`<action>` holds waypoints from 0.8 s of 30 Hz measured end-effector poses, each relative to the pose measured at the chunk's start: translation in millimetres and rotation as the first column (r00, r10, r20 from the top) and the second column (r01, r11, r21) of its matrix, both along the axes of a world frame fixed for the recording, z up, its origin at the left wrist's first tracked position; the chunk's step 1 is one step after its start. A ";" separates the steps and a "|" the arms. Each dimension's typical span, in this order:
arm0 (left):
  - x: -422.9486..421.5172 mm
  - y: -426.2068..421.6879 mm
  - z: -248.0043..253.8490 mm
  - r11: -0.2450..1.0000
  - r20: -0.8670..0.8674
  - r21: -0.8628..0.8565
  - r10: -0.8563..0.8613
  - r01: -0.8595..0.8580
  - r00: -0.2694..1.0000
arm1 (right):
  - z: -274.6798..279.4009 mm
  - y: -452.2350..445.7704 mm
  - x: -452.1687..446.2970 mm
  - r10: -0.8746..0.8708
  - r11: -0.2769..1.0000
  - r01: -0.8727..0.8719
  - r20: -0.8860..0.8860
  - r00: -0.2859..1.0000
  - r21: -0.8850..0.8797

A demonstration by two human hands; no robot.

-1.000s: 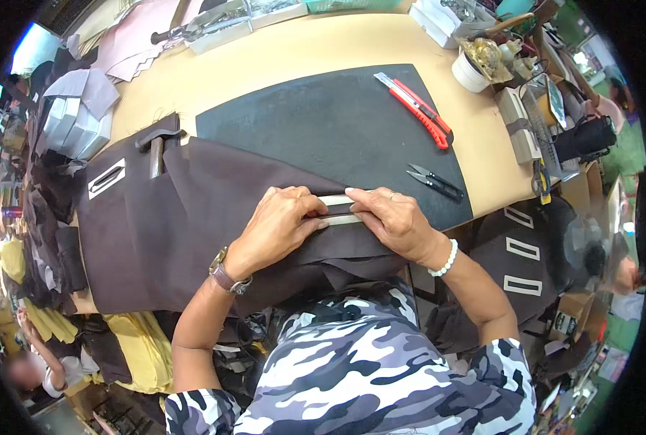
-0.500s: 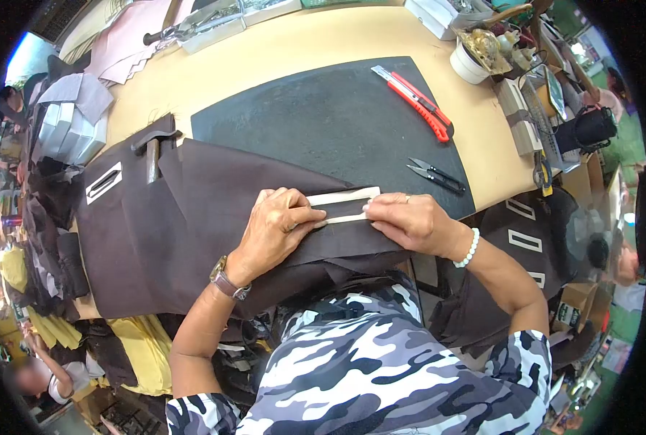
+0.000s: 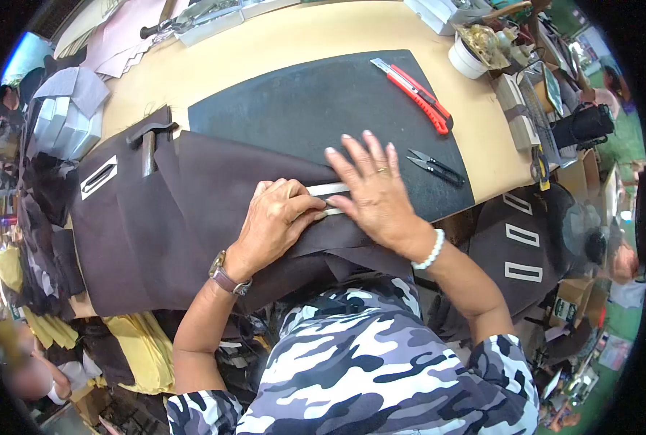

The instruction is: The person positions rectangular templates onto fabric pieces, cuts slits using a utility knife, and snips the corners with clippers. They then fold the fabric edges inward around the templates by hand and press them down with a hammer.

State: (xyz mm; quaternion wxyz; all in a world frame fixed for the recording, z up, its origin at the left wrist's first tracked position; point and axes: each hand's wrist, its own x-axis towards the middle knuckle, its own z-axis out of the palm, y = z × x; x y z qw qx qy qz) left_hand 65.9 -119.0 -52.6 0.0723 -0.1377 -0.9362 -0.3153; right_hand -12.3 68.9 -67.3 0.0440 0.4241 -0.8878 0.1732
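Observation:
Dark brown fabric (image 3: 221, 210) lies over the table's near side and part of a black mat (image 3: 286, 109). On the fabric is a white rectangular frame (image 3: 328, 189), partly covered by both hands. My left hand (image 3: 276, 221) pinches the frame's left end and the fabric there. Over the frame's right end, my right hand (image 3: 373, 192) lies spread, its thumb touching the strip near the middle. A second white frame with a slit (image 3: 99, 177) is at the fabric's left, next to a hammer (image 3: 149, 152).
A red cutter (image 3: 414, 96) and small black snips (image 3: 436, 167) lie on the mat. Boxes and a white cup (image 3: 467, 58) stand at the back right. Fabric with several white frames (image 3: 523, 235) hangs at the right. Another person is at the lower left.
My right hand has let go of the frame's right end, opened its fingers and moved left onto the frame. My left hand still pinches at the left end. The view has shifted slightly.

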 end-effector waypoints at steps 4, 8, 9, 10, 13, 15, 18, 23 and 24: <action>12.8 -15.9 12.7 0.998 0.086 -0.046 0.049 -0.045 0.995 | 6.3 -1.1 2.7 -0.067 0.997 0.067 -0.007 0.998 0.030; 20.3 -23.5 13.8 0.995 0.135 -0.044 0.096 -0.091 0.986 | 9.4 20.9 -2.7 -0.137 0.989 0.134 0.042 0.990 0.055; 19.7 -24.0 13.1 0.995 0.131 -0.038 0.091 -0.087 0.987 | 9.2 17.9 -2.3 -0.116 0.992 0.115 0.018 0.993 0.054; 19.0 -24.3 12.5 0.996 0.127 -0.032 0.086 -0.083 0.988 | 9.1 11.1 -1.0 -0.095 0.994 0.095 -0.007 0.995 0.052; 19.6 -23.7 12.1 0.996 0.115 -0.021 0.084 -0.082 0.990 | 4.5 -20.6 10.2 -0.019 0.999 0.020 -0.016 1.000 0.040; 21.9 -23.7 13.8 0.995 0.122 -0.032 0.098 -0.095 0.988 | -0.5 -39.7 19.3 0.043 0.999 -0.043 -0.023 0.999 0.013; 26.3 -28.5 18.1 0.992 0.165 -0.056 0.120 -0.112 0.979 | 4.1 -34.3 19.4 -0.010 1.000 0.010 0.000 1.000 0.012; 35.7 -41.6 20.4 0.992 0.202 -0.012 0.128 -0.129 0.971 | 7.5 -8.9 10.9 -0.065 0.997 0.064 0.023 0.998 0.044; 35.6 -42.1 19.5 0.990 0.208 -0.001 0.140 -0.143 0.968 | 10.5 -13.5 11.5 -0.060 0.997 0.060 -0.005 0.998 0.049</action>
